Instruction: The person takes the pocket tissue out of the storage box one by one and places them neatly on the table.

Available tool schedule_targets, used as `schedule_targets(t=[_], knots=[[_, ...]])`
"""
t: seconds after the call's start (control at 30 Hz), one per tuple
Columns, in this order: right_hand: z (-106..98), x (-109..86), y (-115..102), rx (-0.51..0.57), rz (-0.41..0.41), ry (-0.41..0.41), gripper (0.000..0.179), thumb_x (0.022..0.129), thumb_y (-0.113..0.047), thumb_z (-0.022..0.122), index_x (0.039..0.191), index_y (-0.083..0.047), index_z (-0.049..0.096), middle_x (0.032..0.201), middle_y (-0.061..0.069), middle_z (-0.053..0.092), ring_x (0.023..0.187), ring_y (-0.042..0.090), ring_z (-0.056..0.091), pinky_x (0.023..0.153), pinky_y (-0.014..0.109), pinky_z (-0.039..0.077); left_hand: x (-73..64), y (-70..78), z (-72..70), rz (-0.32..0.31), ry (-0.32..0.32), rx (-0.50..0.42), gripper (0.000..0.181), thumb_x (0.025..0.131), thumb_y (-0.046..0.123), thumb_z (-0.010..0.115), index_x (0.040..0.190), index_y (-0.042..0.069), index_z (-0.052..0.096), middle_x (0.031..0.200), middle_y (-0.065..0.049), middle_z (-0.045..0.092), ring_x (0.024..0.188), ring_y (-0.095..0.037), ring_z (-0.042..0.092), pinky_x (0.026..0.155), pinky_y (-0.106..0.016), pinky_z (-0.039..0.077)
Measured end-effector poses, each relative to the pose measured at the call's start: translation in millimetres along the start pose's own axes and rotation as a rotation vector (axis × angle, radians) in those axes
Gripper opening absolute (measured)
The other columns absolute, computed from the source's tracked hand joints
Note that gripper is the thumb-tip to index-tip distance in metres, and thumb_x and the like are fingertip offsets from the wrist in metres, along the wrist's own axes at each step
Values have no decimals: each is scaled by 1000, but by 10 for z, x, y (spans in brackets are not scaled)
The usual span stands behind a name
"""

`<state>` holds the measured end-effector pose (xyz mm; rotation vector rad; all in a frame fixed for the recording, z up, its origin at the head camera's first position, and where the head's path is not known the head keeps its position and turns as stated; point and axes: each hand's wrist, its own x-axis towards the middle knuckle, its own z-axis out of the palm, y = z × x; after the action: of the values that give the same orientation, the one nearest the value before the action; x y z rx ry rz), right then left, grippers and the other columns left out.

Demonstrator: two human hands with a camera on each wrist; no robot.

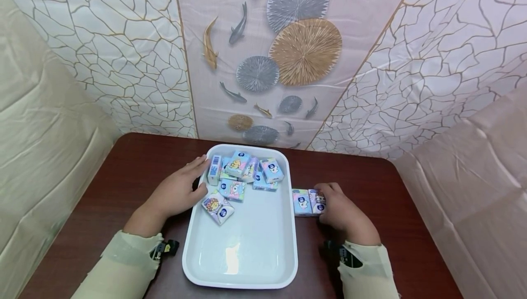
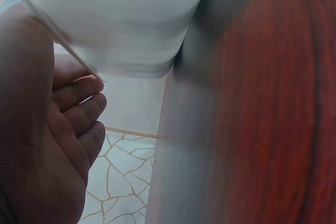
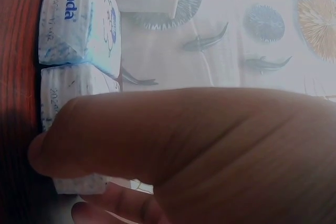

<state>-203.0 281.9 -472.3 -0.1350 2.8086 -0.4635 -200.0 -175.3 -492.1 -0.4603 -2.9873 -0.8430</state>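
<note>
A white tray (image 1: 251, 248) lies on the dark red table, with several small tissue packs (image 1: 232, 189) heaped toward its far end. At the tray's left rim is my left hand (image 1: 174, 194), its fingers loosely extended and touching the edge; it holds nothing. To the right of the tray, my right hand (image 1: 341, 210) grips a purple-white tissue pack (image 1: 317, 200) between thumb and fingers. That pack stands against a blue tissue pack (image 1: 302, 202) beside the tray wall. In the right wrist view, the thumb lies across the gripped pack (image 3: 79, 80), and the neighbouring pack (image 3: 65, 19) reads "Vinda".
The wooden table (image 1: 144, 162) reaches back to a wall cloth (image 1: 263, 102) printed with fish and lily pads. Beige cloth (image 1: 473, 175) hangs at both sides. The tray's raised rim (image 1: 293, 244) stands between the two hands.
</note>
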Motion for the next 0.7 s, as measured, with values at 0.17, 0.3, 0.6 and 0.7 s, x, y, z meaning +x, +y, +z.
schedule_targets(t=[0.17, 0.3, 0.6, 0.7], knots=[[8, -2, 2, 18, 8, -5, 85, 77, -3, 82, 154, -19, 48, 155, 19, 36, 113, 33, 56, 87, 40, 54, -3, 8, 1, -5, -6, -1, 72, 101, 36, 58, 166, 19, 33, 175, -3, 26, 160, -33, 30, 123, -59, 36], [14, -3, -5, 43, 19, -11, 90, 77, -5, 84, 156, -24, 46, 157, 18, 34, 115, 34, 55, 89, 41, 54, -3, 9, 4, -6, -4, 1, 72, 101, 37, 58, 166, 19, 33, 175, -3, 26, 160, -33, 30, 122, -58, 37], [-28, -34, -31, 55, 3, 8, 96, 76, -15, 88, 159, -24, 42, 161, 20, 30, 119, 37, 56, 92, 47, 56, 5, -11, 16, -8, -4, 5, 73, 101, 37, 58, 166, 21, 32, 175, -2, 26, 160, -32, 30, 122, -58, 38], [-68, -67, -49, 46, -4, 26, 94, 76, -18, 89, 158, -23, 44, 162, 20, 31, 125, 40, 53, 96, 52, 56, 7, -10, 13, -6, -5, 2, 73, 101, 38, 58, 167, 21, 32, 175, -1, 25, 161, -32, 29, 122, -59, 38]])
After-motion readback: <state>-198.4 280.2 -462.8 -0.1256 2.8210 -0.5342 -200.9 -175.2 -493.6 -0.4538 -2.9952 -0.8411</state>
